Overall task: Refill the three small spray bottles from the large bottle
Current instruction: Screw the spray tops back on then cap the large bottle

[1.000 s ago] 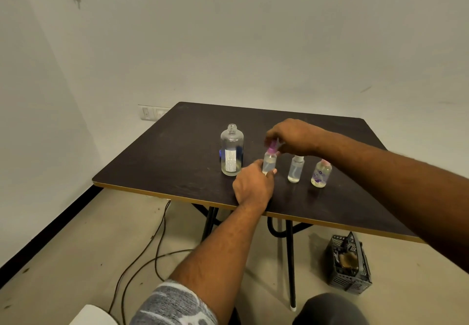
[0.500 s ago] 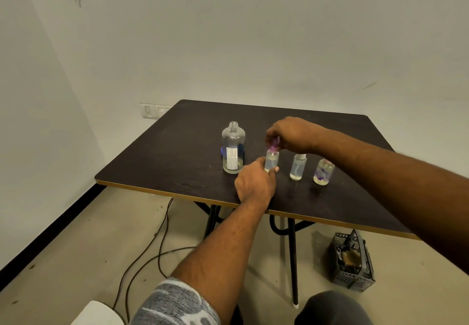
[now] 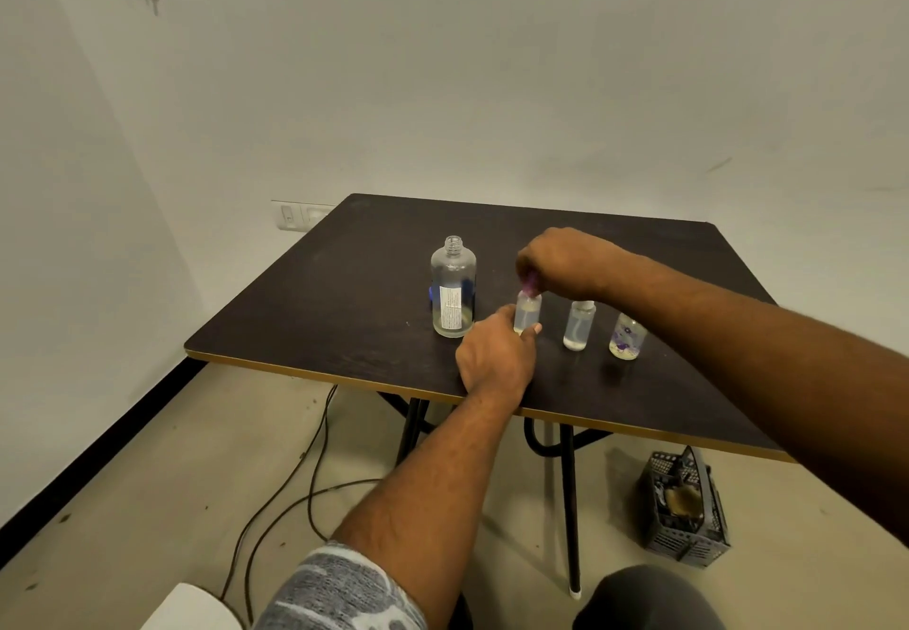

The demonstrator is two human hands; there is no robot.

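On the dark table (image 3: 344, 295) stands the large clear bottle (image 3: 453, 287), uncapped, with a little liquid at its bottom. To its right three small bottles stand in a row. My left hand (image 3: 497, 356) grips the base of the first small bottle (image 3: 527, 312). My right hand (image 3: 560, 260) pinches its purple spray top (image 3: 529, 285) from above. The second small bottle (image 3: 579, 324) has a white top. The third small bottle (image 3: 626, 336) carries a purple flower print, and my right forearm hides its top.
A grey plastic basket (image 3: 686, 511) sits on the floor under the table's right side. Black cables (image 3: 295, 482) trail across the floor on the left. Walls close in at the left and behind the table.
Both hands stay on the first small bottle and its purple top. The camera has shifted slightly; the bottles have not moved.
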